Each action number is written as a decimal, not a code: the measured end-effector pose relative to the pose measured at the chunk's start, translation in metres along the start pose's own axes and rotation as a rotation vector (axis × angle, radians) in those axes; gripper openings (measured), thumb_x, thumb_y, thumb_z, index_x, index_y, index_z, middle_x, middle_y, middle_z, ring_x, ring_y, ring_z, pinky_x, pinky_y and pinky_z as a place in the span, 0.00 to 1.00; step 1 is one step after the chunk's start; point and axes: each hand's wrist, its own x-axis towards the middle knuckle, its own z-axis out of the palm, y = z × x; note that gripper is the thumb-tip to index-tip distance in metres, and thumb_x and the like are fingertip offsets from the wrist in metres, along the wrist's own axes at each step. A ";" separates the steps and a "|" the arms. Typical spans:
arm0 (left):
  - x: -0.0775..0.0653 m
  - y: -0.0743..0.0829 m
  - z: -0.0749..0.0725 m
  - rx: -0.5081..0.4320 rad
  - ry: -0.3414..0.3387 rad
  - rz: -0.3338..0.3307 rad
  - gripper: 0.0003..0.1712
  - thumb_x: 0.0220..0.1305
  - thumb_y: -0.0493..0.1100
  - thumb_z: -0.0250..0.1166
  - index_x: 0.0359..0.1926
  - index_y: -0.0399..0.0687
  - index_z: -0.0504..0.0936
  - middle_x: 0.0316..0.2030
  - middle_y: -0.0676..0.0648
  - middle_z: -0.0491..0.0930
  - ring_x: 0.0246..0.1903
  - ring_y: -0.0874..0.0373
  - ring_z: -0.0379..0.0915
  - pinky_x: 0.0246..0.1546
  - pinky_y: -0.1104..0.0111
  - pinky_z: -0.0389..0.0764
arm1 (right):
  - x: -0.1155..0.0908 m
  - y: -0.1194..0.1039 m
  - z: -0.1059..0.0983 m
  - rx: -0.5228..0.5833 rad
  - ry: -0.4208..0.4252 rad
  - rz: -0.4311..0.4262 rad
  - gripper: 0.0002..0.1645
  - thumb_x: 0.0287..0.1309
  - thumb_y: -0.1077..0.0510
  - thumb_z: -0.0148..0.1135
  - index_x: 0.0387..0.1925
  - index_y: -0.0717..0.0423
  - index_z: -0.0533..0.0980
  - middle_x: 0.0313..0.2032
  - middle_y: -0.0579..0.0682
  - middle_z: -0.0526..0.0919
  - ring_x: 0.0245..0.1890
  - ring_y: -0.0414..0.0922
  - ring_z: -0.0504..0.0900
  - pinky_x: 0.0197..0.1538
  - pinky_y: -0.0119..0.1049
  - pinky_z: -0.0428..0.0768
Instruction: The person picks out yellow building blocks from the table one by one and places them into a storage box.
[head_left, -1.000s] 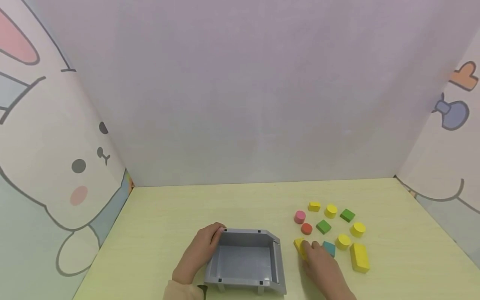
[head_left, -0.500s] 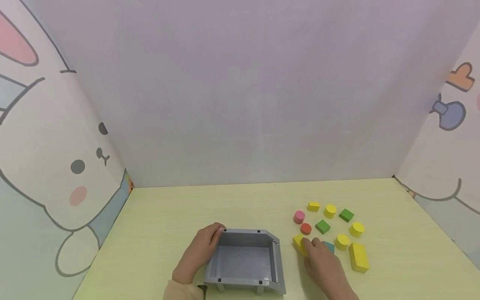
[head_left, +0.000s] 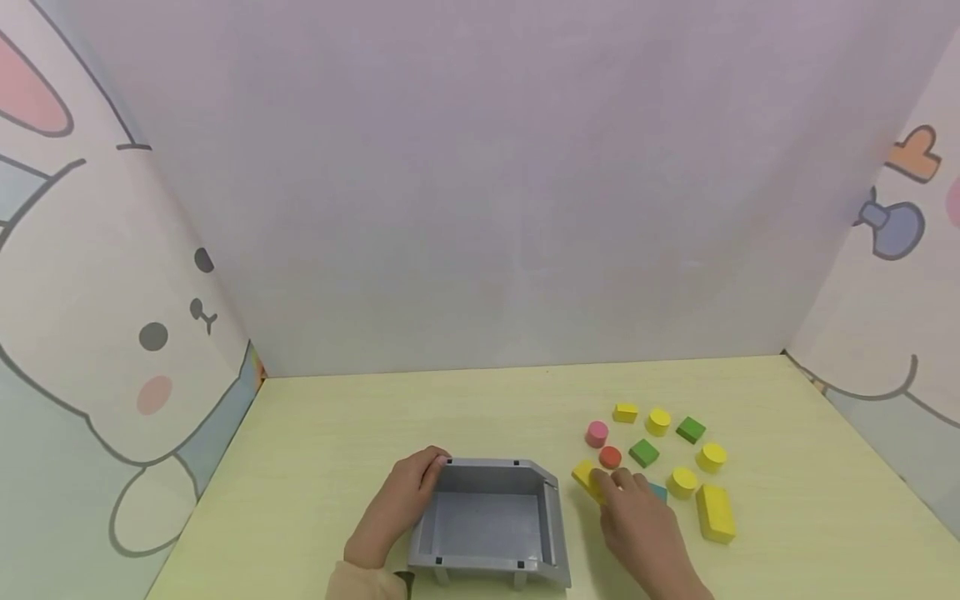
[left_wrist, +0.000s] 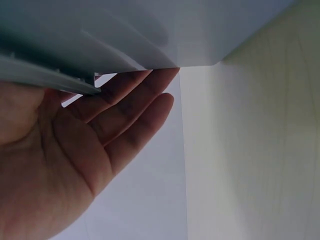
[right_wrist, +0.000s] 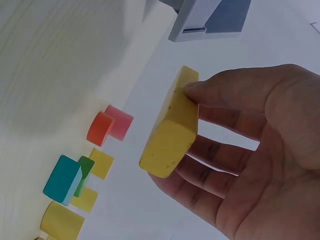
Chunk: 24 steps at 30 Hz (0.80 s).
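A grey plastic bin (head_left: 491,567) with a sloped right end sits near the table's front. My left hand (head_left: 405,496) grips its left side wall. Under the bin's edge, in the left wrist view, the fingers (left_wrist: 142,127) show while the thumb is hidden. To the right of the bin, my right hand (head_left: 641,525) pinches a yellow rectangular block (right_wrist: 172,132) between thumb and fingers. That block appears raised off the table in the right wrist view. A teal block (head_left: 659,492), partly covered by my right hand in the head view, lies beside it.
Right of the bin lie a red cylinder (head_left: 610,457), a pink cylinder (head_left: 597,433), two green blocks (head_left: 644,452), a small yellow block (head_left: 626,412), several yellow cylinders (head_left: 682,482) and a large yellow block (head_left: 716,514). A pale wall (head_left: 517,192) bounds the table's back.
My right hand has lifted slightly and shifted left toward the bin with the yellow rectangular block. My left hand and the bin stay in place.
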 end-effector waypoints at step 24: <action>-0.001 -0.001 0.001 -0.009 -0.004 -0.006 0.12 0.70 0.42 0.46 0.39 0.42 0.76 0.39 0.44 0.81 0.42 0.52 0.76 0.41 0.55 0.79 | -0.003 -0.031 -0.009 -0.030 0.094 -0.141 0.24 0.38 0.69 0.64 0.42 0.52 0.77 0.35 0.49 0.79 0.35 0.48 0.72 0.30 0.37 0.76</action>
